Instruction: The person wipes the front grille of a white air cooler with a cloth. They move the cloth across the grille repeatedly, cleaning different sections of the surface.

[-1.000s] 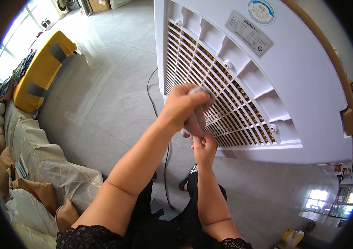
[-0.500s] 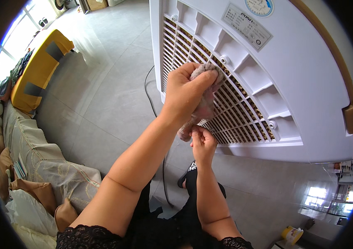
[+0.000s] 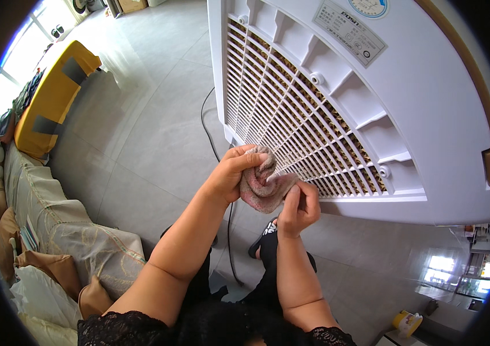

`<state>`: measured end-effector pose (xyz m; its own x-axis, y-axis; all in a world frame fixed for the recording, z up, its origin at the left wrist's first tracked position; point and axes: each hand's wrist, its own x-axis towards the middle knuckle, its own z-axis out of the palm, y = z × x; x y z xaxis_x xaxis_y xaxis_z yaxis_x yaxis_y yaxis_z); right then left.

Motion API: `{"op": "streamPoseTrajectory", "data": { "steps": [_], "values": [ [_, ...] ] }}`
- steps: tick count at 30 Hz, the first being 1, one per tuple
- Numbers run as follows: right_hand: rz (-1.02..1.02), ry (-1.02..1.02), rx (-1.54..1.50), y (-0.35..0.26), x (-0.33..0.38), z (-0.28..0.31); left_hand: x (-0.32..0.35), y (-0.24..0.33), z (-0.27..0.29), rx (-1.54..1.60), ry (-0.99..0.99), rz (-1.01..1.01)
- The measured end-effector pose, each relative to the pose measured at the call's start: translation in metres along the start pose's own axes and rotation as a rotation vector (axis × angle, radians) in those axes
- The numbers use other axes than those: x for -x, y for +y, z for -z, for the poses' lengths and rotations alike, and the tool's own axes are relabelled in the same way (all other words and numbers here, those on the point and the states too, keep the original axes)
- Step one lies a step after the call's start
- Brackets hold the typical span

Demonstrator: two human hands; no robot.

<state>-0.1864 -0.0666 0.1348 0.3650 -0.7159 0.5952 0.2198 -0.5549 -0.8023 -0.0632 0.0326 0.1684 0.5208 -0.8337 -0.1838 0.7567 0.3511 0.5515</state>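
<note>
The upper edge cuts off part of the white appliance (image 3: 449,138) and its round blue-and-white sticker (image 3: 369,6). The cloth (image 3: 261,197) hides some fingertips of my left hand (image 3: 229,174) and a lower stretch of the grille (image 3: 291,104). My left forearm (image 3: 187,236) covers some of the black cord (image 3: 203,124). Items at the far right (image 3: 479,232) are too small to tell.

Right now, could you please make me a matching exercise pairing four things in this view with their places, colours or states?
Things:
1. Cloth
2. Cord
3. Grille
4. Yellow container

Descriptions:
A. White and slatted
B. Low at the picture's right
C. Held by the left hand and right hand
D. Black, running along the floor

Pairs: 1-C, 2-D, 3-A, 4-B
</note>
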Motion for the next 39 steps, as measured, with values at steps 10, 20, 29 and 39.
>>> {"op": "streamPoseTrajectory", "data": {
  "steps": [10,20,29,39],
  "values": [
    [-0.041,-0.225,0.006,-0.007,-0.005,0.0,0.004,-0.005,0.02,-0.139,0.009,0.092],
    [-0.151,-0.238,0.118,0.011,0.006,-0.008,-0.023,0.031,-0.049,-0.165,0.296,-0.329],
    [-0.344,-0.139,0.012,0.021,0.008,-0.01,-0.051,0.027,-0.054,-0.184,0.391,-0.427],
    [-0.318,-0.167,0.047,0.026,0.011,-0.009,-0.046,0.022,-0.057,-0.169,0.439,-0.352]
  ]
}}
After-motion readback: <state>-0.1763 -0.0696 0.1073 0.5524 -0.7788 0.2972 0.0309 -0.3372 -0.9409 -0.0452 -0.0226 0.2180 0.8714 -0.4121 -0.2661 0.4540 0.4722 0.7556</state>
